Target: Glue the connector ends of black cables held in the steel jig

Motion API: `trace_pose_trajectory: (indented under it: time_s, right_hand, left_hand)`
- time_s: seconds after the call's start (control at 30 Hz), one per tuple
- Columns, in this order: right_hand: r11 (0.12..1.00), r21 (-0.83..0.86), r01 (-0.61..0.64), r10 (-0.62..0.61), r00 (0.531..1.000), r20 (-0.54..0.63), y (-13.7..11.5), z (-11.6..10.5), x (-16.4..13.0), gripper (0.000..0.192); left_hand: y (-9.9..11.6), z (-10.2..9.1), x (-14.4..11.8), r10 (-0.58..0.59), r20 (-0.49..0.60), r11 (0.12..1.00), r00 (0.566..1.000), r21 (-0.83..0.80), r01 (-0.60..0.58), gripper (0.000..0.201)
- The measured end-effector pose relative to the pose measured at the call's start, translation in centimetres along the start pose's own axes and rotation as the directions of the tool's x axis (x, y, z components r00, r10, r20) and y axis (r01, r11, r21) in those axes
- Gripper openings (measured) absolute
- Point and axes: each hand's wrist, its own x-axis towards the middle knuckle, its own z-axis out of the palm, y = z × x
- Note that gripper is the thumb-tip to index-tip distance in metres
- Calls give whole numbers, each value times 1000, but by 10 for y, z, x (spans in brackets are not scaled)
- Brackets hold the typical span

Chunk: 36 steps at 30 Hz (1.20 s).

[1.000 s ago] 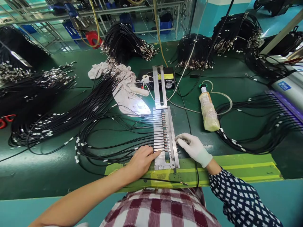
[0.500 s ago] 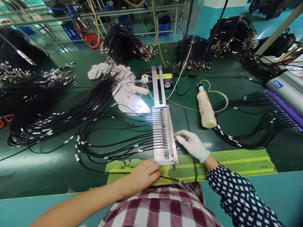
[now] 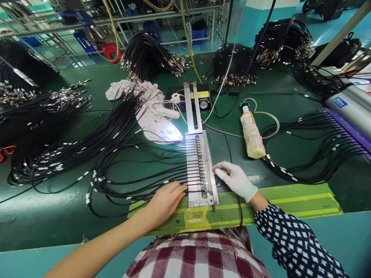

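Near the front end of a slotted metal fixture (image 3: 193, 199), my bare left hand (image 3: 165, 202) pinches a black cable (image 3: 194, 191) that lies across the plate. Several more black cables (image 3: 162, 170) run in from the left side by side, their metal connector ends (image 3: 200, 162) lined up along the slot. My right hand (image 3: 236, 179), in a white glove, has its fingers curled closed against the fixture's right edge. Its fingertips are partly hidden. A second slotted metal plate (image 3: 189, 112) lies at the fixture's far end.
A glowing light wand (image 3: 169, 112) rests on white cloth (image 3: 150, 129) left of the fixture. To the right lie a wrapped bottle (image 3: 252, 135) with a tube and a silver lamp housing (image 3: 353, 104) over cables. Cable bundles (image 3: 149, 54) and a black control box (image 3: 204, 101) stand farther back.
My left hand has moved forward and left from the table's front edge to the fixture. A cable it holds now lies across the fixture's near end. My right hand stays nearly in place.
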Motion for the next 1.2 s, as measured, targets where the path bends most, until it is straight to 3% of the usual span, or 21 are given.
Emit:
trace_pose_trajectory:
  time_s: [0.17, 0.47, 0.7, 0.93, 1.2]
  right_hand:
    - [1000, -5, 6, -6, 1000, -10, -3, 0, -1, 23]
    - [999, -43, -18, 18, 1000, 17, -2, -1, 0, 24]
    - [999, -42, -12, 12, 1000, 11, -2, -2, 0, 23]
    - [999, -43, -9, 10, 1000, 12, -1, -1, 0, 23]
    - [999, -48, -3, 3, 1000, 13, 1, -1, 0, 21]
  left_hand:
    - [15, 15, 15, 48, 1, 998, 999, -30, -48, 21]
    - [7, 10, 17, 115, -137, 989, 984, 110, -100, 17]
    - [0, 27, 14, 193, -103, 953, 976, 257, -162, 19]
    - [-1, 21, 16, 349, -119, 888, 930, 360, -287, 25]
    - [1, 15, 20, 393, -108, 861, 913, 392, -325, 27]
